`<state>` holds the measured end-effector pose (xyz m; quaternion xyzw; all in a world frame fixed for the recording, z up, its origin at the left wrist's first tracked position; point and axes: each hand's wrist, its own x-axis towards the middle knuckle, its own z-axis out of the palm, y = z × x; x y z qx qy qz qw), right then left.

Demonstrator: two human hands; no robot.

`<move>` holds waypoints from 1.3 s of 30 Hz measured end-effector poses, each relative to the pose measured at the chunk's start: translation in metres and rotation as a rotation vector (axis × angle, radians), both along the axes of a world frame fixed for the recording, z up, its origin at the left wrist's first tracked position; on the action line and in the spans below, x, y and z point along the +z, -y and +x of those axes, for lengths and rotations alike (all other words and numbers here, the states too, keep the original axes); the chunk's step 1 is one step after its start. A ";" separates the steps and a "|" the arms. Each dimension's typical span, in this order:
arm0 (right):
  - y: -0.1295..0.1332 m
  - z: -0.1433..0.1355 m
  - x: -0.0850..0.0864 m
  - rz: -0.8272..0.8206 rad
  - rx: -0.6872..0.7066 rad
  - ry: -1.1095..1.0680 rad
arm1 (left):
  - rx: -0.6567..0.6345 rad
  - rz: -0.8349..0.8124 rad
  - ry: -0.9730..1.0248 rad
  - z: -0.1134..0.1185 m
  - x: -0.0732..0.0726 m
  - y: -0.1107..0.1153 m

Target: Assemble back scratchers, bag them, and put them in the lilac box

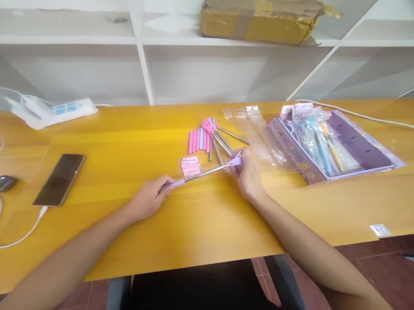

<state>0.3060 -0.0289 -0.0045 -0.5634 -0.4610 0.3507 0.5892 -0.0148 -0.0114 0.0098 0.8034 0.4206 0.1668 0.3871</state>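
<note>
My left hand grips the purple handle end of a thin telescopic metal stick, which lies just above the yellow table. My right hand pinches the stick's other end, a small purple claw-shaped head. Beyond the stick lie several pink and blue handle sleeves and more metal sticks with pink heads. A small pink packet sits just behind the stick.
An open purple box with packed sticks and clear plastic bags lies to the right. A phone on a cable, a mouse and a power strip are at left. White shelves hold a cardboard parcel.
</note>
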 end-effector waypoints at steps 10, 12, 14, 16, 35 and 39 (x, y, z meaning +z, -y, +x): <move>0.013 -0.013 0.002 -0.066 0.125 0.177 | 0.083 0.266 0.129 -0.003 -0.008 0.009; 0.015 -0.014 0.003 -0.065 0.134 0.212 | 0.133 0.328 0.185 -0.001 -0.008 0.011; 0.018 -0.016 0.004 -0.078 0.143 0.246 | 0.189 0.376 0.239 0.001 -0.008 0.013; 0.021 -0.019 0.004 -0.098 0.153 0.275 | 0.217 0.406 0.287 0.002 -0.009 0.013; 0.049 -0.042 -0.004 -0.182 0.304 0.408 | 0.080 0.509 0.440 0.012 -0.007 0.026; 0.053 -0.047 -0.007 -0.215 0.350 0.409 | 0.064 0.543 0.453 0.017 -0.006 0.031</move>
